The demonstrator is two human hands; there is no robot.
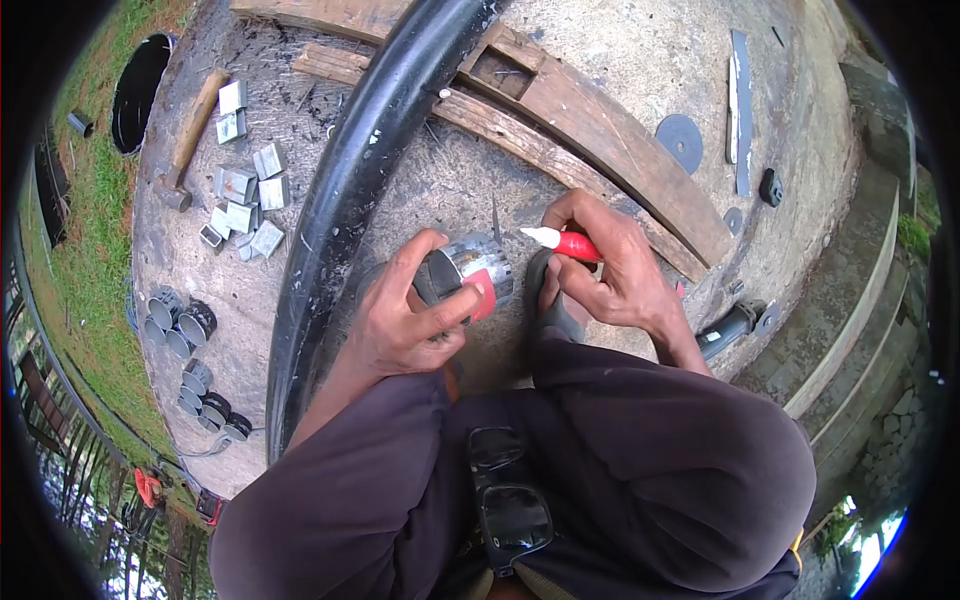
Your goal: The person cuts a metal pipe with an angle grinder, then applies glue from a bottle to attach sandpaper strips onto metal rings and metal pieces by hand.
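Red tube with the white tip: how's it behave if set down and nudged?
The red tube looks rounded, so it may roll. Its white tip tapers, so it could veer. Probably light: the right hand holds it by the fingers.

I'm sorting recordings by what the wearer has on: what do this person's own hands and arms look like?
The left hand and right hand are ungloved, with no ring, watch or marking that I can make out. The left forearm and right forearm look uncovered where visible; no sleeve shows. The person wears dark trousers.
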